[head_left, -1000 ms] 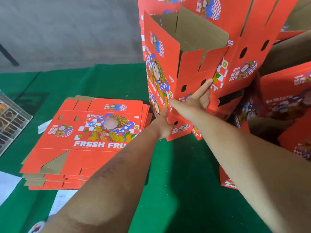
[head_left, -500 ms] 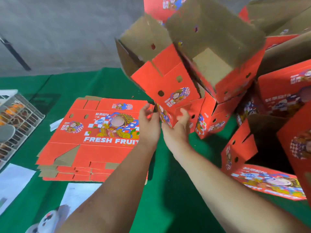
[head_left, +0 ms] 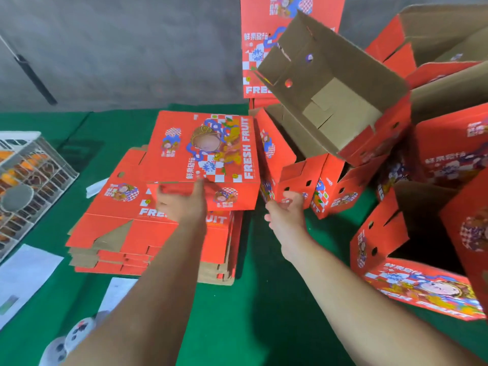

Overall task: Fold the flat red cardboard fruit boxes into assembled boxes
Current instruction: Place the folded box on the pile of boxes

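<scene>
I see the surface (head_left: 264, 313) draped in dark green cloth, running back to a grey wall (head_left: 118, 48); a dark rod (head_left: 31, 72) leans diagonally against that wall at upper left. Left hand (head_left: 182, 204) grips the near edge of a flat red box (head_left: 203, 154), thumb on top, fingers curled under; the box is lifted and tilted, print side up, "FRESH FRUIT" reading sideways. It sits just above the stack of flat boxes (head_left: 148, 241), which lies on the cloth left of centre. Right hand (head_left: 287, 212) is loosely open, fingers relaxed, holding nothing, just beside the low red flaps of an assembled box (head_left: 330, 191). Behind and right of it I note a pile of assembled boxes (head_left: 343, 101), some tipped with brown interiors showing, one upright against the wall. Another open box (head_left: 412, 260) lies on its side at right, near the surface edge. Far left: a white wire-grid crate (head_left: 31, 191) with orange items inside; contents too blurred to identify. White paper sheets (head_left: 23, 278) lie on the cloth at lower left, and a white soft object with dark spots (head_left: 71, 342) at the bottom edge; I cannot tell what it is.
</scene>
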A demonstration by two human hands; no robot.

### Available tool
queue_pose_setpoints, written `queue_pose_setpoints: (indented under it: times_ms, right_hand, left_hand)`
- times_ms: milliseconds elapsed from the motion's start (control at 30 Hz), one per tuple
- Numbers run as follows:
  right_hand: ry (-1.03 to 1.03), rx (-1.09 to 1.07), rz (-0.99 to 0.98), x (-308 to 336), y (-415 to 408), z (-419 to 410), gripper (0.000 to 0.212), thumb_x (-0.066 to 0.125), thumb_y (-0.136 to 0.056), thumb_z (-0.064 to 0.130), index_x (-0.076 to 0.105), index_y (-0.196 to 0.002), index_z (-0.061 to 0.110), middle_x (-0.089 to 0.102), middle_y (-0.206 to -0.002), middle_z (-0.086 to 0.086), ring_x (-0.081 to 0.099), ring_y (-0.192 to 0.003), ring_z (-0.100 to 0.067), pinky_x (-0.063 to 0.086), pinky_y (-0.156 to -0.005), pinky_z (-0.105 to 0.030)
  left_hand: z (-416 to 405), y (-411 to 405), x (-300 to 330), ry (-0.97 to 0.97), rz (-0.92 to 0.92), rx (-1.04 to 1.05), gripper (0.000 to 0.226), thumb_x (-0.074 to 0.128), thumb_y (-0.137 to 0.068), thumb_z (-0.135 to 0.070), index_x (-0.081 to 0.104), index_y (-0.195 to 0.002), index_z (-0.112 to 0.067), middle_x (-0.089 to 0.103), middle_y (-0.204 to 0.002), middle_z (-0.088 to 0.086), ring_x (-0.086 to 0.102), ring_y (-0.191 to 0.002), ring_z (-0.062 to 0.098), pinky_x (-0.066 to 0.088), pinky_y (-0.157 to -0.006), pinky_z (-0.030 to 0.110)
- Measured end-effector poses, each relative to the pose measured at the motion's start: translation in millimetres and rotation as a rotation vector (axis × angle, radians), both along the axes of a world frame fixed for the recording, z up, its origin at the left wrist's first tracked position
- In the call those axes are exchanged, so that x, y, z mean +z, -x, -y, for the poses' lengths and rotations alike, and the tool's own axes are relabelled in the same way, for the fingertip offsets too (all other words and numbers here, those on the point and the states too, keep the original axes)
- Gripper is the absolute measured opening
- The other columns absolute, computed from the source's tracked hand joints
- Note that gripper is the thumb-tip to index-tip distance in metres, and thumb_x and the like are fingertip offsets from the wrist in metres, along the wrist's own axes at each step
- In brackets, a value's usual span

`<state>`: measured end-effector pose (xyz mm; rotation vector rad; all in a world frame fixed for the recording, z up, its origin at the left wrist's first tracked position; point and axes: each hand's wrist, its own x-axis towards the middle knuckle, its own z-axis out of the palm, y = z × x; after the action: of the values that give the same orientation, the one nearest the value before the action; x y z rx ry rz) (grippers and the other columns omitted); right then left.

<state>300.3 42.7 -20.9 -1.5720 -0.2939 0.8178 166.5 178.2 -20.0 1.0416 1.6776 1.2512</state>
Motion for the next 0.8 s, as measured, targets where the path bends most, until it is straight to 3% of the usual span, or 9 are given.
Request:
queue_pose_setpoints:
  times_ms: [67,167,200,267,367,433,567,700,800]
  right_hand:
    - [0.019,0.046,0.063,3,-7,-7,0.056,0.061,-0.095,0.016,0.033,-0.143,0.028,0.059,-0.111,0.0,0.063,-0.094,-0.023,0.048,-0.079,-0.034]
    - [0.048,0.176,0.201,5,-19,-24,0.074,0.064,-0.095,0.021,0.024,-0.156,0.035,0.055,-0.134,0.005,0.058,-0.111,-0.015,0.043,-0.093,-0.033]
    - [0.059,0.244,0.236,5,-23,-32,0.079,0.065,-0.095,0.024,0.021,-0.16,0.035,0.051,-0.141,0.007,0.053,-0.12,-0.012,0.041,-0.1,-0.033]
    - [0.097,0.388,0.268,3,-31,-49,0.085,0.068,-0.096,0.028,0.017,-0.164,0.032,0.044,-0.155,0.008,0.046,-0.138,-0.014,0.039,-0.114,-0.039]
    - [0.094,0.418,0.251,0,-38,-69,0.08,0.074,-0.094,0.033,0.028,-0.16,0.031,0.053,-0.145,0.01,0.051,-0.136,-0.018,0.044,-0.11,-0.041]
    - [0.001,0.285,0.243,1,-42,-76,0.064,0.078,-0.091,0.03,0.045,-0.146,0.031,0.062,-0.131,0.011,0.061,-0.126,-0.017,0.049,-0.102,-0.039]
    - [-0.147,0.156,0.29,-1,-38,-71,0.042,0.08,-0.087,0.024,0.055,-0.12,0.034,0.07,-0.118,0.008,0.069,-0.107,-0.008,0.056,-0.101,-0.046]
    - [-0.236,0.118,0.308,1,-22,-49,0.049,0.081,-0.085,0.016,0.051,-0.12,0.035,0.066,-0.123,0.003,0.069,-0.108,-0.005,0.056,-0.1,-0.039]
    - [-0.326,0.083,0.264,-1,0,-24,0.052,0.082,-0.085,0.018,0.044,-0.117,0.03,0.062,-0.128,-0.003,0.069,-0.111,-0.013,0.057,-0.097,-0.031]
  left_hand:
    - [-21,19,2,-0.015,0.023,-0.059,0.128,0.088,-0.074,-0.05,0.005,-0.166,-0.018,0.024,-0.164,0.014,0.033,-0.149,0.034,0.038,-0.118,0.053]
    - [-33,27,11,0.058,0.299,-0.23,0.136,0.087,-0.071,-0.058,-0.013,-0.161,-0.038,0.042,-0.159,0.006,0.065,-0.124,0.036,0.061,-0.082,0.049]
    - [-34,27,11,0.052,0.363,-0.237,0.13,0.087,-0.074,-0.055,-0.008,-0.161,-0.036,0.053,-0.151,0.006,0.071,-0.114,0.037,0.06,-0.076,0.043]
    - [-38,22,10,0.031,0.384,-0.191,0.101,0.086,-0.079,-0.05,0.027,-0.154,-0.018,0.063,-0.138,0.019,0.071,-0.109,0.041,0.057,-0.073,0.039]
    - [-40,13,14,0.109,0.176,-0.161,0.074,0.083,-0.073,-0.05,0.058,-0.128,-0.007,0.062,-0.131,0.03,0.063,-0.119,0.046,0.056,-0.095,0.062]
    - [-41,9,17,0.044,0.177,-0.197,0.05,0.083,-0.081,-0.032,0.06,-0.119,-0.011,0.07,-0.118,0.021,0.07,-0.103,0.035,0.057,-0.091,0.06]
    - [-29,3,20,-0.123,0.175,-0.344,0.027,0.063,-0.094,-0.006,0.059,-0.119,-0.015,0.076,-0.081,-0.009,0.07,-0.066,0.007,0.055,-0.064,0.034]
    - [-6,-9,32,-0.23,0.284,-0.354,0.038,0.048,-0.094,0.008,0.053,-0.126,-0.013,0.077,-0.085,-0.011,0.074,-0.067,0.013,0.057,-0.057,0.026]
    - [15,-4,35,-0.356,0.294,-0.317,0.039,0.048,-0.096,-0.001,0.052,-0.133,-0.014,0.076,-0.108,-0.004,0.076,-0.089,0.018,0.059,-0.068,0.023]
